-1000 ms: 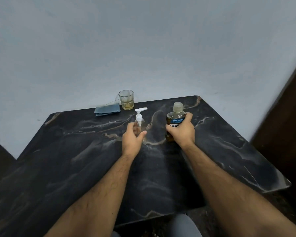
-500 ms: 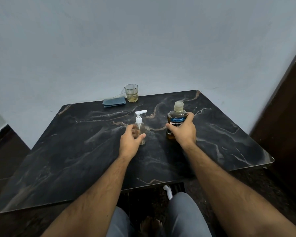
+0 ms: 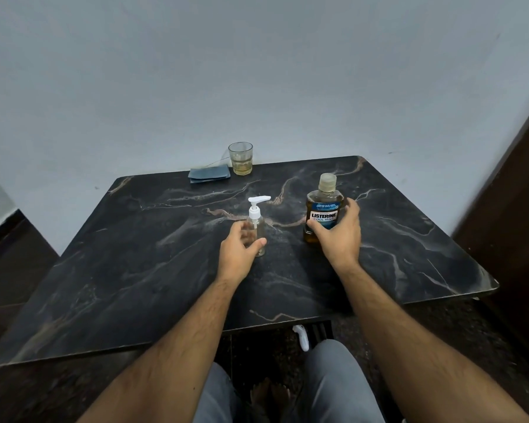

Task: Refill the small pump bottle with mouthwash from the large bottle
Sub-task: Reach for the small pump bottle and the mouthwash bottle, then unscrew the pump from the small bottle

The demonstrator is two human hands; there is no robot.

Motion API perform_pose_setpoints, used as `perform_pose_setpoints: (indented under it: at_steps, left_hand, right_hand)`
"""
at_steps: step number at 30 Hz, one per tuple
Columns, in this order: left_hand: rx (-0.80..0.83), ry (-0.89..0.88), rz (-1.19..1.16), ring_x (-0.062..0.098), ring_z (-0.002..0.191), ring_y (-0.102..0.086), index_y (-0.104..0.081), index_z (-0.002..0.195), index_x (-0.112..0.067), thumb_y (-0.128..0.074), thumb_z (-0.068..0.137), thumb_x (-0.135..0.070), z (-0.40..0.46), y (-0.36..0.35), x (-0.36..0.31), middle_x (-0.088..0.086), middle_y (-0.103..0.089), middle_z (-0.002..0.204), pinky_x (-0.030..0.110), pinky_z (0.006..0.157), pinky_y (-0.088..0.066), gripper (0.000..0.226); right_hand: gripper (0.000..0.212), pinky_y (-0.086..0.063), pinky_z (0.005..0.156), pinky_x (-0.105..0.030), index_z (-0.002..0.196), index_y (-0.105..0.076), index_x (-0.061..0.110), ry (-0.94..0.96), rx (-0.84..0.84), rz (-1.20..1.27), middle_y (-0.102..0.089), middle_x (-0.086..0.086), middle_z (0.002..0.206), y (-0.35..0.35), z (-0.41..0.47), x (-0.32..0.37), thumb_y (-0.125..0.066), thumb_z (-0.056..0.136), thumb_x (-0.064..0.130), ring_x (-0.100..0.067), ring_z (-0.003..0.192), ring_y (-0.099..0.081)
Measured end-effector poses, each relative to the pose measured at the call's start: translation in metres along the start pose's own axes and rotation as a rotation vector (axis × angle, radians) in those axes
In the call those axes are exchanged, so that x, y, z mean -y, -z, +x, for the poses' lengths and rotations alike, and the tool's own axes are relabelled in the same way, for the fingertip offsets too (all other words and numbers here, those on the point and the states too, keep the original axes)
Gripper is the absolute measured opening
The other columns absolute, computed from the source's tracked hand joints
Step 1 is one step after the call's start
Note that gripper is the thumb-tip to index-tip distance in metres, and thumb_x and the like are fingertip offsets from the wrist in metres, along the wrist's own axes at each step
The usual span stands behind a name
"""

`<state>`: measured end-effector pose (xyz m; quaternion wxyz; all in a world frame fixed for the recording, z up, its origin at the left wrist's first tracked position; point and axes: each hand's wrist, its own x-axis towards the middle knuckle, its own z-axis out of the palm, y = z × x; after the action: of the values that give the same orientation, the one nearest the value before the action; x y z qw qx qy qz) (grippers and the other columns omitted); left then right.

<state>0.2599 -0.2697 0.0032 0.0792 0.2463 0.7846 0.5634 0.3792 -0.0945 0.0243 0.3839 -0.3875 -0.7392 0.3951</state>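
A small clear pump bottle (image 3: 258, 225) with a white pump head stands upright near the middle of the black marble table (image 3: 135, 254). My left hand (image 3: 238, 254) curls around its lower half, thumb on the right side and fingers on the left. To its right stands the large mouthwash bottle (image 3: 325, 206), amber liquid inside, blue label, its translucent cap on. My right hand (image 3: 338, 239) wraps its lower body from the front right, thumb across the label. Both bottles rest on the table.
At the table's far edge, by the pale wall, a glass (image 3: 241, 158) holds a little yellowish liquid, with a folded blue cloth (image 3: 209, 175) to its left. A dark panel (image 3: 519, 209) rises on the right. My knees and a white object (image 3: 301, 338) sit below the near edge.
The view has pulled back and tilted down, showing more of the table's near edge and my legs. Both hands stay on their bottles; the bottles still stand on the table.
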Motion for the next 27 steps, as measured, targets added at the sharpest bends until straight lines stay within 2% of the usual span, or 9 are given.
perform_pose_setpoints:
  at_steps: [4, 7, 9, 11, 13, 18, 22, 24, 27]
  left_hand:
    - [0.007, -0.012, -0.001, 0.004, 0.097, -0.064, -0.054, 0.124, -0.020, -0.078, 0.083, -0.023, -0.003, 0.000, 0.002, -0.009, -0.066, 0.108, 0.011, 0.077, -0.046, 0.048]
    - [0.016, -0.009, -0.015, 0.007, 0.101, -0.066, -0.054, 0.125, -0.020, -0.080, 0.081, -0.022, -0.003, -0.001, 0.005, -0.006, -0.067, 0.110, 0.010, 0.075, -0.047, 0.051]
    - [0.059, 0.002, -0.058, 0.010, 0.110, -0.063, -0.048, 0.136, -0.018, -0.084, 0.076, -0.022, -0.003, 0.000, 0.006, -0.004, -0.064, 0.120, 0.014, 0.085, -0.048, 0.071]
    - [0.092, 0.007, -0.084, 0.008, 0.121, -0.054, -0.034, 0.149, -0.020, -0.087, 0.072, -0.021, -0.004, 0.004, 0.008, -0.005, -0.055, 0.131, 0.024, 0.101, -0.044, 0.094]
    - [0.102, -0.005, -0.080, 0.006, 0.130, -0.046, -0.027, 0.154, -0.021, -0.086, 0.074, -0.018, -0.004, 0.011, 0.009, -0.004, -0.050, 0.140, 0.030, 0.112, -0.037, 0.100]
    - [0.016, -0.102, -0.104, 0.002, 0.130, -0.049, -0.046, 0.145, -0.018, -0.068, 0.088, -0.007, -0.003, 0.031, -0.017, -0.005, -0.057, 0.139, 0.029, 0.115, -0.035, 0.062]
    - [0.119, -0.121, -0.069, 0.003, 0.122, -0.056, -0.057, 0.137, -0.020, -0.068, 0.091, -0.018, 0.016, 0.038, -0.040, -0.010, -0.065, 0.127, 0.032, 0.109, -0.043, 0.047]
    - [0.197, -0.120, -0.027, 0.005, 0.123, -0.057, -0.058, 0.135, -0.021, -0.067, 0.092, -0.020, 0.023, 0.037, -0.042, -0.007, -0.066, 0.128, 0.035, 0.109, -0.045, 0.044]
    - [0.241, -0.118, -0.044, 0.005, 0.110, -0.066, -0.066, 0.125, -0.020, -0.062, 0.094, -0.013, 0.026, 0.034, -0.041, -0.005, -0.073, 0.115, 0.037, 0.104, -0.049, 0.031]
  right_hand:
    - [0.060, -0.040, 0.106, -0.040, 0.130, -0.049, 0.011, 0.123, -0.219, -0.035, -0.056, -0.006, 0.129, -0.005, -0.039, -0.004, -0.077, 0.080, 0.028, -0.021, 0.123, -0.048]
    - [0.029, -0.049, 0.092, -0.042, 0.108, -0.060, 0.013, 0.242, -0.115, 0.031, -0.062, 0.000, 0.106, -0.018, -0.058, -0.006, -0.073, 0.083, 0.021, -0.019, 0.102, -0.057]
    - [0.018, -0.053, 0.084, -0.042, 0.101, -0.063, 0.015, 0.265, 0.023, 0.078, -0.064, 0.003, 0.099, -0.028, -0.062, -0.005, -0.070, 0.085, 0.018, -0.017, 0.093, -0.062]
    - [0.020, -0.054, 0.086, -0.041, 0.106, -0.064, 0.015, 0.230, 0.142, 0.116, -0.066, 0.003, 0.104, -0.037, -0.063, -0.002, -0.065, 0.086, 0.013, -0.014, 0.096, -0.064]
    - [0.033, -0.053, 0.094, -0.039, 0.117, -0.063, 0.013, 0.177, 0.250, 0.135, -0.066, 0.001, 0.116, -0.042, -0.061, 0.003, -0.060, 0.085, 0.005, -0.013, 0.108, -0.062]
    - [0.056, -0.040, 0.108, -0.027, 0.136, -0.054, 0.013, 0.148, 0.478, 0.118, -0.059, -0.003, 0.137, -0.051, -0.055, 0.018, -0.069, 0.083, 0.008, -0.010, 0.126, -0.051]
    - [0.065, -0.040, 0.108, -0.028, 0.141, -0.050, 0.018, 0.146, 0.581, 0.118, -0.057, 0.001, 0.140, -0.064, -0.049, 0.029, -0.077, 0.083, 0.023, -0.009, 0.130, -0.049]
    - [0.060, -0.041, 0.105, -0.027, 0.139, -0.052, 0.021, 0.157, 0.605, 0.138, -0.060, 0.003, 0.136, -0.069, -0.046, 0.036, -0.076, 0.084, 0.023, -0.007, 0.127, -0.051]
    - [0.047, -0.050, 0.099, -0.037, 0.129, -0.059, 0.022, 0.169, 0.596, 0.123, -0.067, 0.007, 0.117, -0.076, -0.042, 0.038, -0.075, 0.085, 0.024, -0.007, 0.110, -0.061]
